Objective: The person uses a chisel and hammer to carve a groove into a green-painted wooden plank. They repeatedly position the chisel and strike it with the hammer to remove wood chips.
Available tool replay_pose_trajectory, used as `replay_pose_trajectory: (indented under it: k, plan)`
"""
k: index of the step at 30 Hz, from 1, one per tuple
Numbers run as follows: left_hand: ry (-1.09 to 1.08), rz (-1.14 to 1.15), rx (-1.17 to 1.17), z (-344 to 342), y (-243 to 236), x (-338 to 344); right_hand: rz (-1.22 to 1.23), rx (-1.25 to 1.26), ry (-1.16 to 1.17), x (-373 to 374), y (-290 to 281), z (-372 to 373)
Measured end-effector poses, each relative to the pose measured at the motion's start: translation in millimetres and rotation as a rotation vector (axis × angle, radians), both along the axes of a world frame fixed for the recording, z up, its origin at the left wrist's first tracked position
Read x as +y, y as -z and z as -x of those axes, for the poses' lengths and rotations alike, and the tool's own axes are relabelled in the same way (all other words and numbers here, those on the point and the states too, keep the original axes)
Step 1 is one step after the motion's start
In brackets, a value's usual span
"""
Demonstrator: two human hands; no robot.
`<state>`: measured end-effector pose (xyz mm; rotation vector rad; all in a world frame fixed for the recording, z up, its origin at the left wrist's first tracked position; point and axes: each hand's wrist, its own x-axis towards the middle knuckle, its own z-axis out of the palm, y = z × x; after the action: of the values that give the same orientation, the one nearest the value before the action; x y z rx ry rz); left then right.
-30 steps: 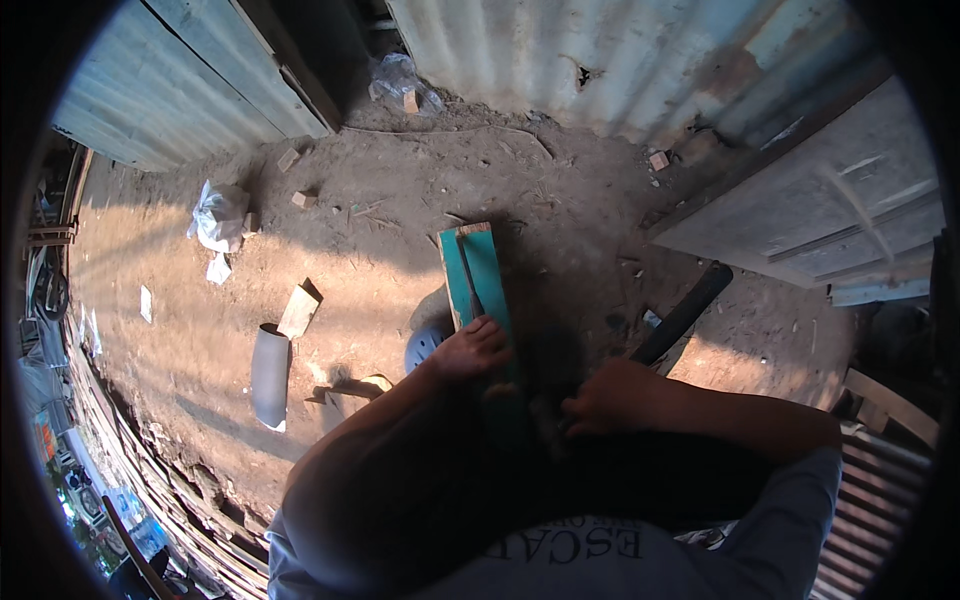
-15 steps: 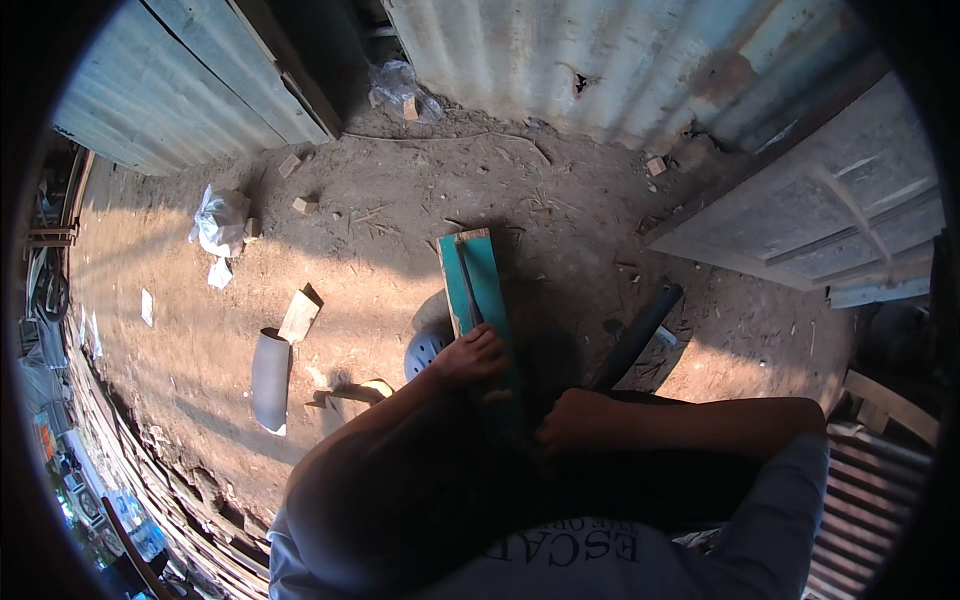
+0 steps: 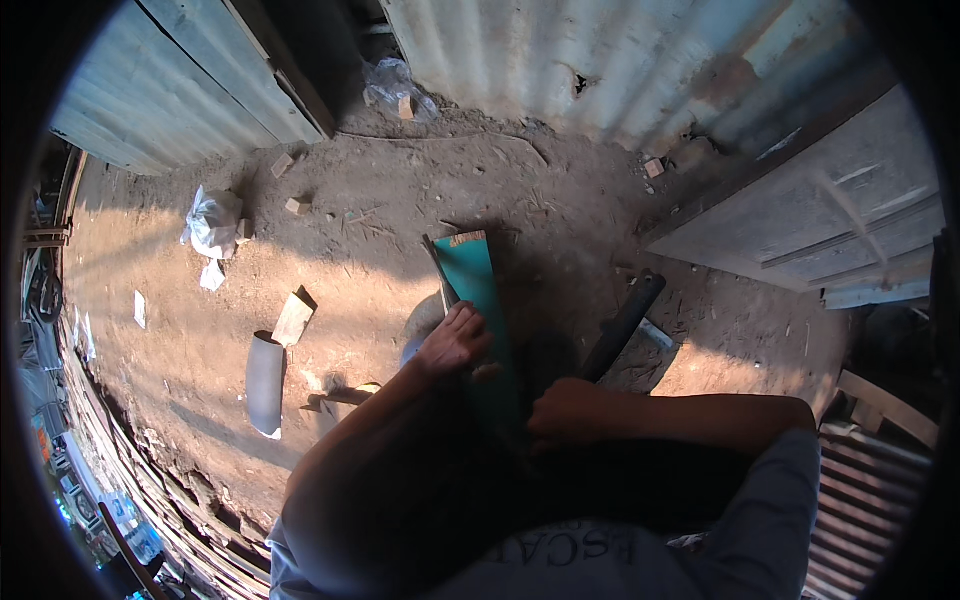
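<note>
**Friend:** What does your head camera see?

**Me:** My left hand [image 3: 455, 340] lies flat on the green board [image 3: 476, 285]. My fingers are loose and they do not wrap around it. The board starts under that hand and runs away from me over the dirt [image 3: 400, 200].

**Friend:** And your other hand?

**Me:** My right hand [image 3: 565, 410] is a tight fist around the low end of a dark bar [image 3: 625, 325]. The bar points up and away from my fist, off to the right of the board.

**Friend:** Did something just move?

**Me:** Yes. A second ago my right hand was farther out to the right. Now it has slid in next to the board, close to my left hand, and the bar came with it. My left hand and the board stayed put. I think the board is held down and the bar is now near enough to use on it.

**Friend:** What else is around?

**Me:** A grey pipe [image 3: 265, 380] and a white bag [image 3: 212, 222] lie well off to the left of my left hand. A tin wall [image 3: 560, 60] stands past the far end of the board.
</note>
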<state>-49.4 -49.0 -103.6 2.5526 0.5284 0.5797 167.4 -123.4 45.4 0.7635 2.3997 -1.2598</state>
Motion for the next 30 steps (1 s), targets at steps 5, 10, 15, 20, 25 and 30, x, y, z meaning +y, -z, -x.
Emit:
replay_pose_trajectory:
  k: [5,10,15,20,25,30]
  plan:
    - [0.023,0.085,-0.04,-9,-40,3,-0.021,-0.065,-0.07,25,-16,-2]
    - [0.111,0.102,-0.102,-14,-55,5,0.023,-0.186,-0.008,28,-23,-9]
    - [-0.011,0.145,-0.105,-23,-63,20,0.003,-0.192,0.09,36,-32,-17]
    - [-0.307,0.417,-0.258,-25,-83,64,-0.076,-0.118,0.28,54,-51,-38]
    - [-0.549,0.634,-0.198,-10,-175,115,-0.27,-0.053,0.556,75,-75,-57]
    - [-0.528,0.715,-0.137,-24,-180,145,-0.278,0.118,0.876,105,-87,-70]
